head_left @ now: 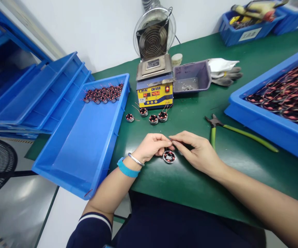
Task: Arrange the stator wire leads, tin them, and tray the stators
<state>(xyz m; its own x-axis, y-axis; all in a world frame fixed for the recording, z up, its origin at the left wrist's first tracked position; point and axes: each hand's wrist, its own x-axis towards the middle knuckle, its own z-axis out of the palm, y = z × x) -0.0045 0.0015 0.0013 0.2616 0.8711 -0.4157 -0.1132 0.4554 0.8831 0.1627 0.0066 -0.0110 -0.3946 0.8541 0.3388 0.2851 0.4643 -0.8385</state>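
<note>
My left hand (pixel 152 146) and my right hand (pixel 196 150) meet fingertip to fingertip just above a small round motor stator (pixel 169 157) with copper windings, which sits at the near part of the green table (pixel 190 179). Both hands pinch something thin at the stator's top, probably its wire leads; the wires themselves are too fine to make out. Several more stators (pixel 149 117) lie loose farther back, in front of a yellow solder pot (pixel 155 93).
A blue tray (pixel 84 144) on the left holds a row of stators (pixel 103 93) at its far end. A blue bin (pixel 267 117) of stators stands at right. Green-handled pliers (pixel 238 132) lie right of my hands. A purple bin (pixel 192 77), grey gloves (pixel 225 74) and a fan (pixel 154 34) stand behind.
</note>
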